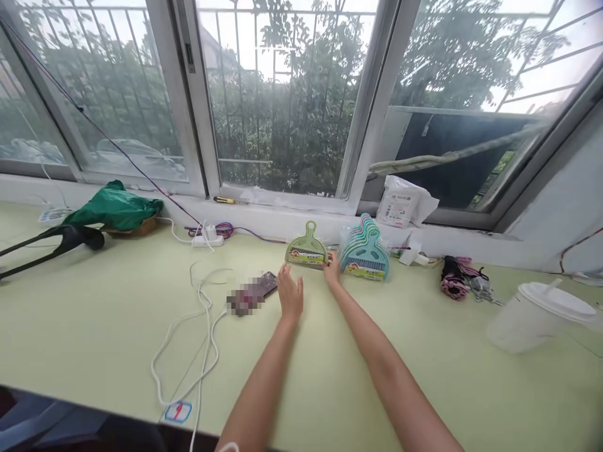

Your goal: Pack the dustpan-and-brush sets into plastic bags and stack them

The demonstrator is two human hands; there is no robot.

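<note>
A small olive-green dustpan (306, 245) with a brush and a printed label stands upright near the wall, its looped handle up. At its right corner my right hand (332, 270) has its fingers closed on the edge. My left hand (290, 294) is open, fingers stretched and thumb apart, just below the dustpan's left corner; whether the fingertips touch it I cannot tell. Right of my right hand stands a row of similar dustpans (366, 251) in clear wrapping, a blue one in front and pink and teal ones behind.
Left of my hands lie a phone (254, 294) and a loose white cable (207, 339). A power strip (208, 241) and a screwdriver (225, 200) are by the window. A lidded white cup (530, 320), a folded umbrella (453, 279) and a white package (400, 204) are on the right.
</note>
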